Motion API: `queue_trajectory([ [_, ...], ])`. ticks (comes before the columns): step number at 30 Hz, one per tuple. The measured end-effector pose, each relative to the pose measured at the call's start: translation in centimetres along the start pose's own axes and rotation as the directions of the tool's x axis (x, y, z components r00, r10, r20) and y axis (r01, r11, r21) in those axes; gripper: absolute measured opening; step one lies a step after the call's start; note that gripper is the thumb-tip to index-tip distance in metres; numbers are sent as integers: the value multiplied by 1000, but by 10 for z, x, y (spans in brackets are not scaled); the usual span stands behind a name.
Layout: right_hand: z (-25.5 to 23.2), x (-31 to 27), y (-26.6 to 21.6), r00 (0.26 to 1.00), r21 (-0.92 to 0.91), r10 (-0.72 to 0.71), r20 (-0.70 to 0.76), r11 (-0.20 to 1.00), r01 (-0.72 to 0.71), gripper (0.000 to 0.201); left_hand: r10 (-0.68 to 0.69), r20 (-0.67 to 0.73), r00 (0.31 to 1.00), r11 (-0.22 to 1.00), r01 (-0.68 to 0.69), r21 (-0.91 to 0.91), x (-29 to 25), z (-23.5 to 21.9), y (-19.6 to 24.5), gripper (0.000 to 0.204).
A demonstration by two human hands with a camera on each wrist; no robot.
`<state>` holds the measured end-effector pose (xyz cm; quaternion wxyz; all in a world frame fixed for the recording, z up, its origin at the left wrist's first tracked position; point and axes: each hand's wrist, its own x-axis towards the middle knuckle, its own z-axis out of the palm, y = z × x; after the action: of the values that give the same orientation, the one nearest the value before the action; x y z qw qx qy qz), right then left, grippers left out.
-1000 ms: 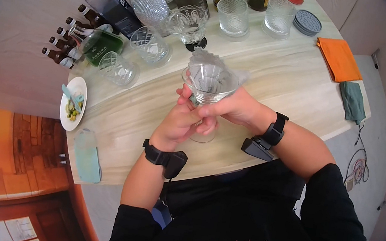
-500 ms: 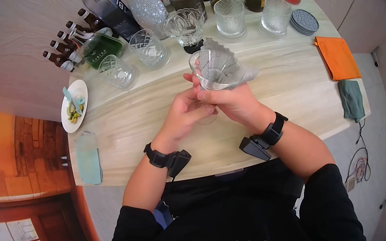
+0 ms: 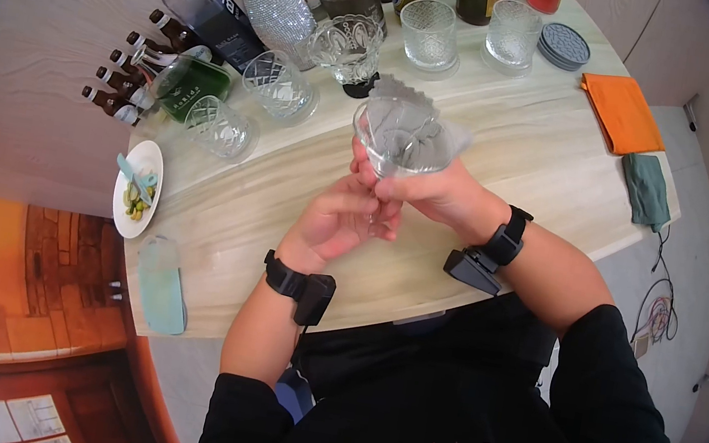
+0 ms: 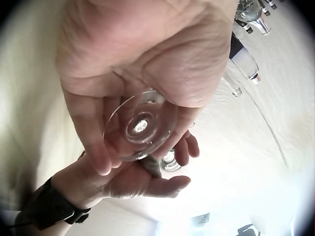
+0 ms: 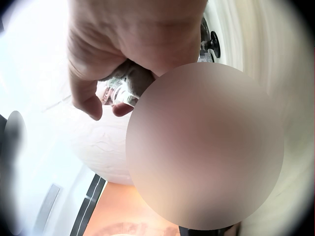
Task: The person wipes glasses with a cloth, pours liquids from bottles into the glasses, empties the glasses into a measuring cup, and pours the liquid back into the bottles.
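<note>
A clear stemmed glass (image 3: 412, 155) is held tilted above the table, a thin grey cloth (image 3: 399, 93) in and around its bowl. My left hand (image 3: 336, 219) curls its fingers round the stem, just above the round foot (image 4: 140, 127), which faces the left wrist camera. From the other side my right hand (image 3: 445, 197) grips the bowl and cloth, its thumb near the bowl's base. In the right wrist view, grey cloth (image 5: 140, 78) shows under my right hand (image 5: 138, 37); a round blur covers much of that view.
Tumblers (image 3: 278, 86) and a footed glass bowl (image 3: 346, 51) stand beyond my hands, with several bottles (image 3: 276, 13) behind. A white plate (image 3: 133, 220) holds green pieces at left. Coasters (image 3: 564, 45), an orange cloth (image 3: 620, 113) and a green cloth (image 3: 646, 190) lie at right.
The glass has tilted and moved a little to the right, its bowl now facing the head camera more. My left fingers have shifted on the stem; both hands still hold the glass.
</note>
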<state>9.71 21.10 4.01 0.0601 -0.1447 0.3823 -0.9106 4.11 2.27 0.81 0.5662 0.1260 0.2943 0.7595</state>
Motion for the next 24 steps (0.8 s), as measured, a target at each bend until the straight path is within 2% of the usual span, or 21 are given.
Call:
queue_trajectory([
  [1, -1, 0, -2, 998, -18, 27, -58, 999, -28, 69, 30, -78, 996, 998, -25, 61, 1, 4, 1, 29],
  [2, -2, 0, 0, 998, -18, 26, -59, 999, -27, 69, 30, -77, 997, 998, -25, 61, 2, 9, 1, 29],
  [4, -4, 3, 6, 988, -67, -101, -121, 993, 94, 61, 177, -259, 949, 984, -163, 75, 8, 19, 0, 31],
  [8, -6, 6, 9, 973, -86, -165, -158, 984, 153, 57, 187, -268, 945, 982, -185, 33, 12, 8, -5, 33],
  [10, -6, 4, 9, 984, -66, -69, -165, 996, 59, 57, 189, -257, 948, 980, -166, 107, 12, 0, -6, 32],
  [14, -1, 1, 12, 993, -157, -55, -105, 987, 38, 58, 117, -274, 954, 988, -85, 125, 7, 2, -2, 38],
  [16, -6, -1, 16, 998, -287, -50, 22, 956, 55, 68, -63, -131, 989, 998, 60, -24, 3, 4, 1, 47],
  [17, -6, -1, 16, 998, -287, -51, 25, 956, 57, 68, -60, -131, 990, 998, 58, -22, 2, 2, -1, 47],
  [19, -4, -2, 15, 995, -279, 9, 100, 960, 20, 70, -106, 85, 991, 985, 116, -126, 2, -5, -5, 55],
  [23, -4, -2, 11, 995, -207, 58, 85, 978, -39, 68, -109, 68, 992, 991, 114, -68, 5, 4, -3, 57],
  [24, -6, -1, 13, 998, -240, -33, 48, 970, 43, 67, -65, -100, 993, 998, 64, -16, 6, 10, -3, 56],
])
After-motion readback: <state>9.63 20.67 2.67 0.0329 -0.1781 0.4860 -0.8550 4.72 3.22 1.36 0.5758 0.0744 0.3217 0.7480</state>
